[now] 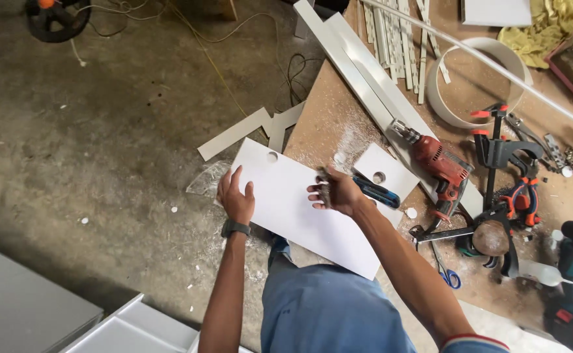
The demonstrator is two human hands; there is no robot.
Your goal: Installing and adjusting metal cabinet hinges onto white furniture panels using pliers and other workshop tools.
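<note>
Head view: my left hand lies flat, steadying the white rectangular board with a round hole on the desk. My right hand is clenched around what looks like a small dark tool; I judge I'm mid-way through positioning, and next calls for keeping the board still.

L hand flat, fingers spread toward 12 o'clock; R hand curled, knuckles toward 9 o'clock, forearm stretched from 5 o'clock.
</note>
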